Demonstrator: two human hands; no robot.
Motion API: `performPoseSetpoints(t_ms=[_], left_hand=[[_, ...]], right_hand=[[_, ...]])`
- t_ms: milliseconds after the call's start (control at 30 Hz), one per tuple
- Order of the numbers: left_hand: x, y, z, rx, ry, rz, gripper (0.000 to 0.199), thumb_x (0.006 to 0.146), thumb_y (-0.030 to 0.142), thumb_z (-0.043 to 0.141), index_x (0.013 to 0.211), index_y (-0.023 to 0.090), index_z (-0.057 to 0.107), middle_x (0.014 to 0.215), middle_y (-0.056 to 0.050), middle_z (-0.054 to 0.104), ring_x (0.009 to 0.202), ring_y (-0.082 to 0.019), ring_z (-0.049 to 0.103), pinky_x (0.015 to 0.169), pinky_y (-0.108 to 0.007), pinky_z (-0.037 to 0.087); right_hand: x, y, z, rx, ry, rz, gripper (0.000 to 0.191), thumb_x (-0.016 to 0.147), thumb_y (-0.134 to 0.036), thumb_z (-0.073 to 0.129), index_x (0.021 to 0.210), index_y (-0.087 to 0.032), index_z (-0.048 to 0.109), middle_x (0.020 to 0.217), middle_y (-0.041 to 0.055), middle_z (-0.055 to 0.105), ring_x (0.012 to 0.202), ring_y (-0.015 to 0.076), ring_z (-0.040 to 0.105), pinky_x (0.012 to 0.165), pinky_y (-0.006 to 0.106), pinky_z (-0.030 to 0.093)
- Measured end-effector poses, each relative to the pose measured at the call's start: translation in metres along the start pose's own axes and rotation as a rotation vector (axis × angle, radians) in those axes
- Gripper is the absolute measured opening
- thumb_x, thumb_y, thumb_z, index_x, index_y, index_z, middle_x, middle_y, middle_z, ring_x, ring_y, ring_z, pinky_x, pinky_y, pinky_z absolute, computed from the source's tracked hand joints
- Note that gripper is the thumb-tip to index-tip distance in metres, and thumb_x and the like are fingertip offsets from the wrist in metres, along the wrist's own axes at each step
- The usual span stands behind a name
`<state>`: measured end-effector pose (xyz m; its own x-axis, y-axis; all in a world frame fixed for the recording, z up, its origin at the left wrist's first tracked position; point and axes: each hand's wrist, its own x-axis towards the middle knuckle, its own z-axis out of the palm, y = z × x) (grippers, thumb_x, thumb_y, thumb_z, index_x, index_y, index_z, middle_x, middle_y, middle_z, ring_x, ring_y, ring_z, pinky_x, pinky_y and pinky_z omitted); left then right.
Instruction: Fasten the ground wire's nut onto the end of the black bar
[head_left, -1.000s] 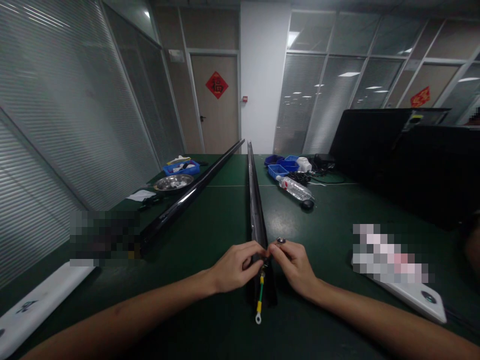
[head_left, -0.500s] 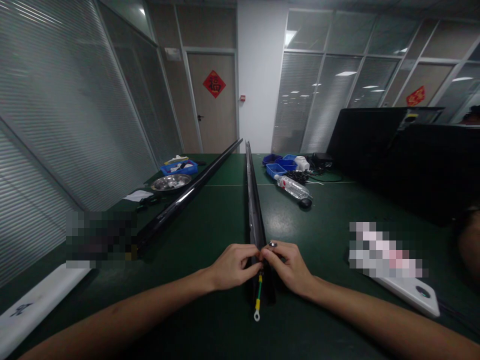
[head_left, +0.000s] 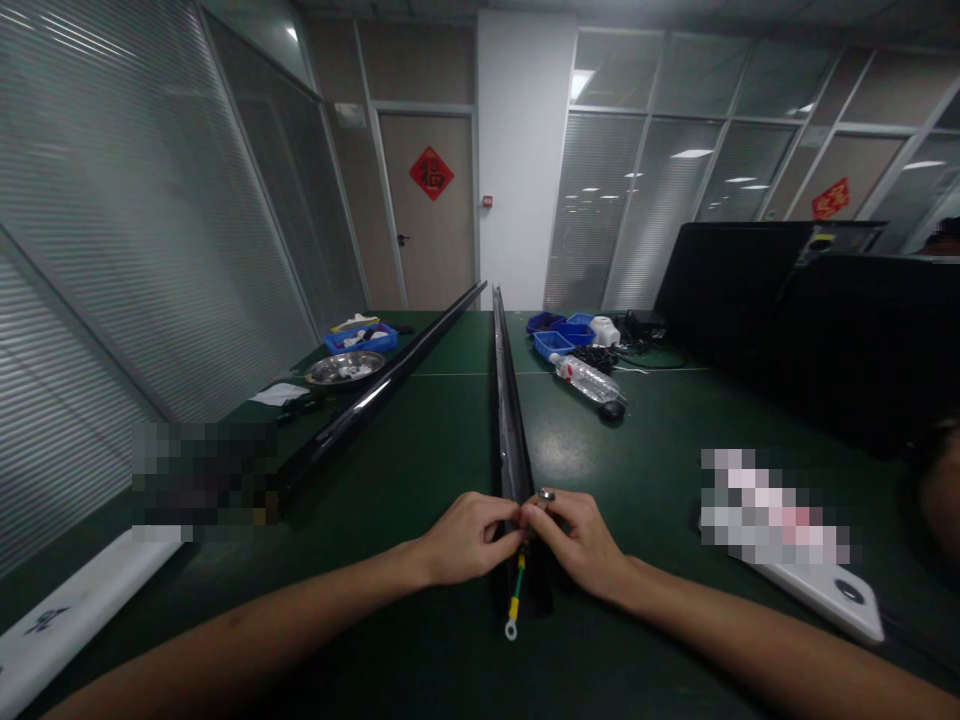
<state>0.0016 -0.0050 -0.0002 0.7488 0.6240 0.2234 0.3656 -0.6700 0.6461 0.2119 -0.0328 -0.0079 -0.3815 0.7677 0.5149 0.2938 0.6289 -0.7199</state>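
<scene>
A long dark profile (head_left: pixel 508 410) with an open channel runs away from me along the table. Over its near end my left hand (head_left: pixel 472 540) and my right hand (head_left: pixel 577 540) meet, fingertips nearly touching. Both are closed in a pinch, and the fingers hide whatever lies between them. The right hand wears a ring. From just below the fingertips a short yellow-green wire (head_left: pixel 519 578) hangs toward me, ending in a metal ring terminal (head_left: pixel 511 630).
Another dark profile (head_left: pixel 375 393) slants across the left. Beyond it are a metal dish (head_left: pixel 315 377) and a blue tray (head_left: pixel 386 341). Right are blue bins (head_left: pixel 551 345), a plastic bottle (head_left: pixel 589 380), a white device (head_left: pixel 859 605) and dark monitors (head_left: pixel 739 280). Part of another person shows at the right edge.
The whole view has shifted slightly downward. Both hands keep their pinch at the same spot, and the ring terminal has swung slightly left.
</scene>
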Motion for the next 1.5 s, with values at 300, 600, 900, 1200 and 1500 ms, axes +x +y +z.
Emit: performPoseSetpoints(t_ms=[300, 600, 900, 1200, 1500], left_hand=[[-0.0003, 0.0002, -0.0019, 0.000, -0.007, -0.011, 0.015, 0.099, 0.026, 0.058, 0.091, 0.015, 0.065, 0.075, 0.002, 0.058, 0.061, -0.009, 0.050, 0.057, -0.018, 0.036], [-0.0003, -0.0060, 0.0019, 0.015, 0.005, 0.017, 0.015, 0.099, 0.022, 0.056, 0.090, 0.014, 0.065, 0.075, 0.001, 0.058, 0.063, -0.010, 0.051, 0.060, -0.020, 0.038], [0.0001, -0.0031, 0.0004, -0.002, 0.003, 0.022, 0.016, 0.099, 0.024, 0.055, 0.090, 0.014, 0.064, 0.075, 0.002, 0.057, 0.062, -0.009, 0.050, 0.057, -0.019, 0.037], [0.0007, -0.0006, -0.0001, -0.011, 0.008, 0.018, 0.015, 0.099, 0.022, 0.056, 0.091, 0.014, 0.066, 0.075, 0.002, 0.057, 0.060, -0.009, 0.049, 0.057, -0.018, 0.036], [0.0008, -0.0009, -0.0004, -0.013, -0.006, 0.015, 0.014, 0.099, 0.022, 0.055, 0.091, 0.014, 0.064, 0.075, 0.002, 0.057, 0.060, -0.009, 0.050, 0.057, -0.018, 0.036]], right_hand=[[-0.0008, 0.0008, 0.0007, 0.011, 0.024, -0.021, 0.037, 0.108, -0.032, 0.046, 0.081, -0.018, 0.067, 0.076, 0.0028, 0.064, 0.067, 0.0161, 0.062, 0.066, 0.027, 0.046], [-0.0008, 0.0041, 0.0045, -0.058, 0.044, -0.031, 0.037, 0.107, -0.031, 0.050, 0.076, -0.017, 0.064, 0.071, 0.0025, 0.064, 0.063, 0.0152, 0.060, 0.063, 0.027, 0.043], [-0.0026, 0.0020, 0.0027, -0.054, 0.062, -0.065, 0.036, 0.107, -0.028, 0.049, 0.078, -0.017, 0.065, 0.072, 0.0029, 0.064, 0.063, 0.0152, 0.060, 0.063, 0.027, 0.043], [-0.0001, 0.0042, 0.0024, -0.042, 0.035, -0.066, 0.031, 0.106, -0.029, 0.053, 0.082, -0.017, 0.068, 0.074, 0.0034, 0.067, 0.064, 0.0155, 0.062, 0.064, 0.026, 0.046], [-0.0015, 0.0020, 0.0026, -0.080, 0.066, -0.080, 0.037, 0.107, -0.029, 0.048, 0.076, -0.017, 0.064, 0.071, 0.0034, 0.064, 0.062, 0.0153, 0.060, 0.062, 0.027, 0.044]])
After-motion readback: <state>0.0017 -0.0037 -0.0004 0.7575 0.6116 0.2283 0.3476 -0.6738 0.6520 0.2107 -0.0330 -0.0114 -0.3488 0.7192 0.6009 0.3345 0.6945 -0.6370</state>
